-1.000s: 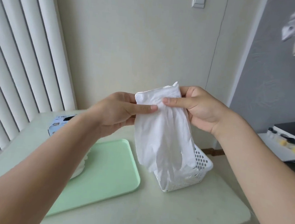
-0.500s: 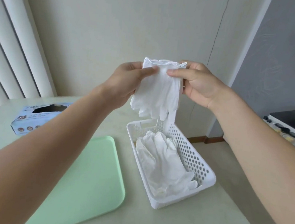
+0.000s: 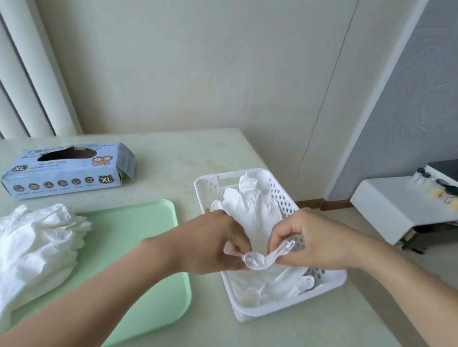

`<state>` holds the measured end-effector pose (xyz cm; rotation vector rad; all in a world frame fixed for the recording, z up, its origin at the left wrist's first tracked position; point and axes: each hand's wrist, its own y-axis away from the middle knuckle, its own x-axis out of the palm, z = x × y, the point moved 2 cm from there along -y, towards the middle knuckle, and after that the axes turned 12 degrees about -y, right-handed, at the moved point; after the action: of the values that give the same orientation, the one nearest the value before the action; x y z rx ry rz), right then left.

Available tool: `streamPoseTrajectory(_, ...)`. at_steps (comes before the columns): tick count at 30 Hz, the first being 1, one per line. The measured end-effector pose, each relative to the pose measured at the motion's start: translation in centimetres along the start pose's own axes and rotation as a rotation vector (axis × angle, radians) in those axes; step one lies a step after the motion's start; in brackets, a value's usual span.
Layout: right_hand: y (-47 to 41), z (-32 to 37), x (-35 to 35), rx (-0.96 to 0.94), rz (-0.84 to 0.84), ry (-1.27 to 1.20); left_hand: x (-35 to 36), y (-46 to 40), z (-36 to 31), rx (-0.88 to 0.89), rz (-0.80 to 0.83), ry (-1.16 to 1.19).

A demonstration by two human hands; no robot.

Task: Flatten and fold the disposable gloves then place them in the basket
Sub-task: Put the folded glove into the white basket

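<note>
A white perforated basket (image 3: 331,281) stands on the table right of centre, with white gloves lying in it. Over the basket my left hand (image 3: 211,246) and my right hand (image 3: 307,239) both pinch the rolled cuff of a white disposable glove (image 3: 252,216). The glove stretches away from my hands and lies down into the basket, its fingers reaching the far end. A pile of white gloves (image 3: 21,250) lies on the green tray (image 3: 139,248) at the left.
A blue glove box (image 3: 66,171) marked XL lies at the back left of the table. The table's right edge runs just past the basket. A white unit (image 3: 400,208) with small jars stands off to the right. Vertical blinds hang at the left.
Both hands have come down from chest height with the glove, which hung in the air before and now lies in the basket. The view has tilted down.
</note>
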<state>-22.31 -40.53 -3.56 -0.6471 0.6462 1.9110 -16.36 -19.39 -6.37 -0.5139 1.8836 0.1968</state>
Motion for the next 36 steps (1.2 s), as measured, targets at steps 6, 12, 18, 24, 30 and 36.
streamPoseTrajectory(6, 0.3, 0.6, 0.5, 0.126, 0.270, 0.121, 0.5, -0.2, -3.2, -0.004, 0.196, -0.130)
streamPoseTrajectory(12, -2.2, 1.9, -1.7, 0.072, 0.099, -0.045, -0.5, -0.6, -4.2, -0.115, 0.324, -0.089)
streamPoseTrajectory(18, -5.6, 2.2, 1.8, 0.217, 0.185, 0.412, -0.9, -2.5, -2.4, -0.362, 0.196, -0.525)
streamPoseTrajectory(24, -6.7, 2.2, 3.9, 0.368, 0.387, 0.568, -0.3, -3.3, -1.8, -0.422, 0.314, -0.540)
streamPoseTrajectory(30, -4.6, 2.2, 1.8, 0.327, 0.229, 0.458, -0.6, -3.2, -2.3, -0.380, 0.271, -0.712)
streamPoseTrajectory(36, -4.0, -0.1, 2.9, 0.345, 0.292, 0.360, -0.2, -3.7, -2.5, -0.469, 0.438, -0.698)
